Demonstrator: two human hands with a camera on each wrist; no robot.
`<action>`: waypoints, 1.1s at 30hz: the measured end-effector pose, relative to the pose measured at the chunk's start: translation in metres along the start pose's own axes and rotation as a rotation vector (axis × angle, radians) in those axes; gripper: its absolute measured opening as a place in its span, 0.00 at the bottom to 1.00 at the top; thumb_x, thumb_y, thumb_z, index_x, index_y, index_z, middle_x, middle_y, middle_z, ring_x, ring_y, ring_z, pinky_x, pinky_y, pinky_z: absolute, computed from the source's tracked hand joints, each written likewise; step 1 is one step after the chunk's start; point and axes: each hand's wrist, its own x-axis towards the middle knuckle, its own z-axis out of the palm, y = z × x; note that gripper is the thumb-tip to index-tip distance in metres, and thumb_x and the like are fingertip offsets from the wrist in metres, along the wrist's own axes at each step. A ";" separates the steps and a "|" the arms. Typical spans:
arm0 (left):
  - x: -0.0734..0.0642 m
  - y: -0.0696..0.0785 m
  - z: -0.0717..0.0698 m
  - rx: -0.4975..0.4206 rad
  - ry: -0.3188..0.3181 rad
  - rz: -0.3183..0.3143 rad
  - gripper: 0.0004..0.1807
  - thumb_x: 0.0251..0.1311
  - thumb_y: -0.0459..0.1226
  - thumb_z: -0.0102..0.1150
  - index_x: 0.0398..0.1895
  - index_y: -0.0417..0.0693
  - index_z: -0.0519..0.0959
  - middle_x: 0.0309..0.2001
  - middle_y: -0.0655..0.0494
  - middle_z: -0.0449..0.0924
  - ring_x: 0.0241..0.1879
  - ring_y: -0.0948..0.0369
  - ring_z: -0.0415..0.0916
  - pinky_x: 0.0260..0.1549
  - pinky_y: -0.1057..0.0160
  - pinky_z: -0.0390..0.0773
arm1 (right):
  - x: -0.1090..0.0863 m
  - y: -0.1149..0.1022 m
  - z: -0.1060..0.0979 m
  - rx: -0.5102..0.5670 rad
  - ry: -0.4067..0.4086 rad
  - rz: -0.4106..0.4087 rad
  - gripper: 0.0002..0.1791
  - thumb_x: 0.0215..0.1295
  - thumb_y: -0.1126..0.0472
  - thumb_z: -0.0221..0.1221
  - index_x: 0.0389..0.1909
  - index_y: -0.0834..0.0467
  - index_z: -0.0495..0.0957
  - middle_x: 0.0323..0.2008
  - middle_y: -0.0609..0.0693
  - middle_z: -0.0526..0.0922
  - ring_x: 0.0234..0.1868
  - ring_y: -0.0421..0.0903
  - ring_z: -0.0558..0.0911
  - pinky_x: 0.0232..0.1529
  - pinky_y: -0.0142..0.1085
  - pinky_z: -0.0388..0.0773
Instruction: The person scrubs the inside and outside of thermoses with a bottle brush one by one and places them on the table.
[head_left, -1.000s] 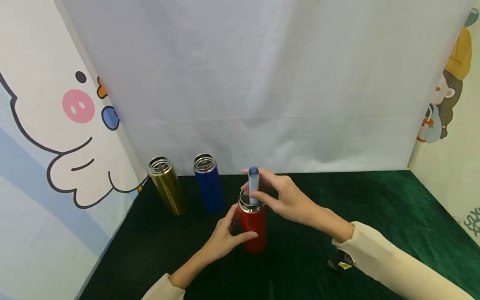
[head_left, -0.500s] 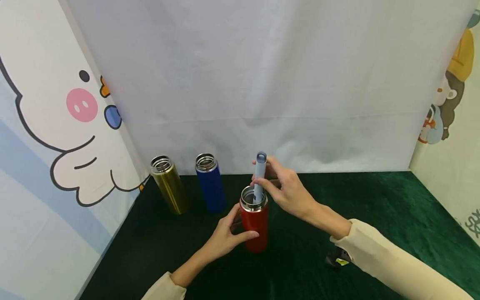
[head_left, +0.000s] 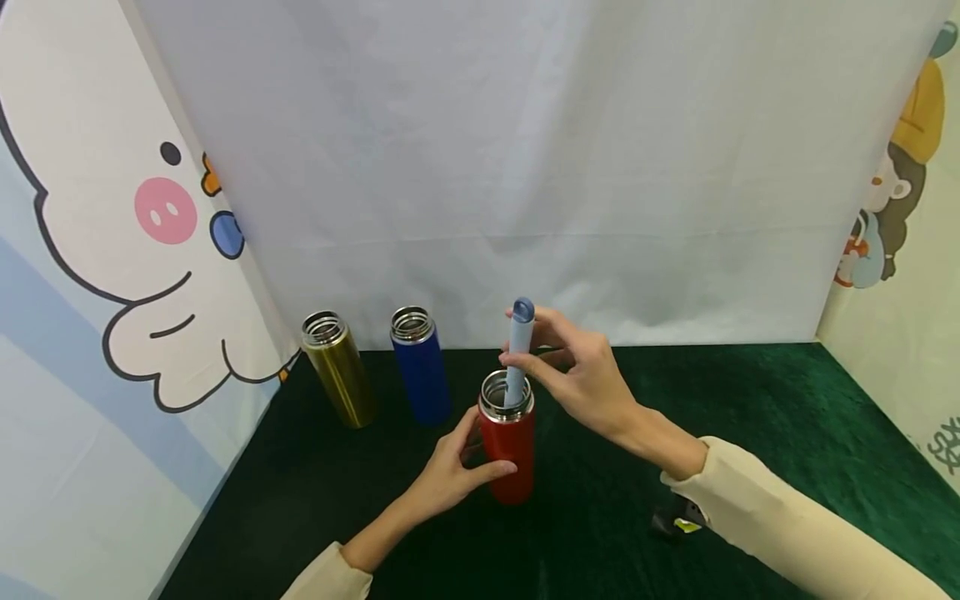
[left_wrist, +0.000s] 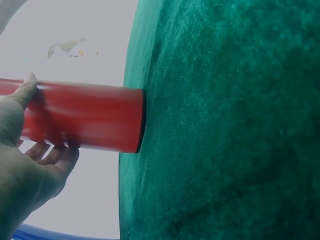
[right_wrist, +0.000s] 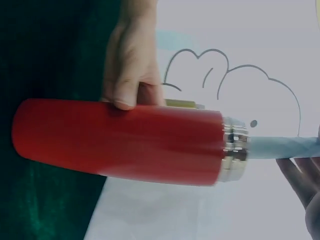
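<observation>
An uncapped red thermos bottle (head_left: 512,458) stands upright on the dark green cloth. My left hand (head_left: 450,477) grips its body from the left, thumb in front and fingers behind. In the left wrist view the fingers (left_wrist: 67,160) curve along the bottle's side, its base on the cloth. My right hand (head_left: 581,371) pinches the pale blue handle of a bottle brush (head_left: 521,340) between thumb and fingers. The handle has a looped darker tip and slants up out of the steel mouth (right_wrist: 234,149). Its lower end is hidden inside the bottle.
To the left stand an uncapped gold bottle (head_left: 341,375) and an uncapped blue bottle (head_left: 422,371). A small black object with a yellow-green patch (head_left: 678,521) lies by the right sleeve. A pale curtain (head_left: 555,167) hangs behind the cloth-covered table (head_left: 735,392).
The brush handle has risen out of the bottle with my right hand, then tilted slightly, its looped tip now turned. My left hand keeps its grip in about the same place.
</observation>
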 end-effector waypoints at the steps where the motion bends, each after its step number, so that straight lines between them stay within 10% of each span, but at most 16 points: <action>1: 0.000 0.000 0.000 0.001 -0.001 -0.002 0.41 0.68 0.41 0.64 0.79 0.59 0.54 0.71 0.46 0.72 0.68 0.48 0.74 0.66 0.41 0.75 | 0.002 -0.001 -0.001 0.023 0.016 -0.013 0.26 0.62 0.76 0.65 0.62 0.70 0.72 0.42 0.63 0.89 0.42 0.53 0.90 0.40 0.35 0.88; 16: 0.001 0.002 0.001 0.000 -0.015 -0.008 0.40 0.68 0.43 0.64 0.78 0.60 0.55 0.70 0.48 0.73 0.67 0.50 0.75 0.66 0.43 0.76 | 0.006 0.002 -0.009 0.030 0.173 0.041 0.25 0.63 0.71 0.67 0.60 0.70 0.74 0.39 0.64 0.89 0.40 0.41 0.89 0.36 0.32 0.88; 25: 0.000 0.000 0.001 -0.007 -0.001 0.012 0.40 0.68 0.40 0.64 0.79 0.60 0.54 0.70 0.46 0.73 0.67 0.49 0.75 0.66 0.42 0.75 | -0.007 0.014 0.003 -0.031 -0.206 0.038 0.26 0.62 0.71 0.68 0.62 0.66 0.76 0.43 0.56 0.90 0.42 0.47 0.90 0.44 0.35 0.88; 33: 0.001 -0.002 0.001 0.004 -0.007 0.038 0.42 0.68 0.39 0.65 0.79 0.58 0.54 0.70 0.46 0.73 0.66 0.48 0.75 0.65 0.43 0.76 | -0.011 0.011 0.004 -0.030 -0.319 0.066 0.28 0.69 0.70 0.61 0.68 0.67 0.67 0.50 0.57 0.87 0.50 0.49 0.88 0.53 0.42 0.86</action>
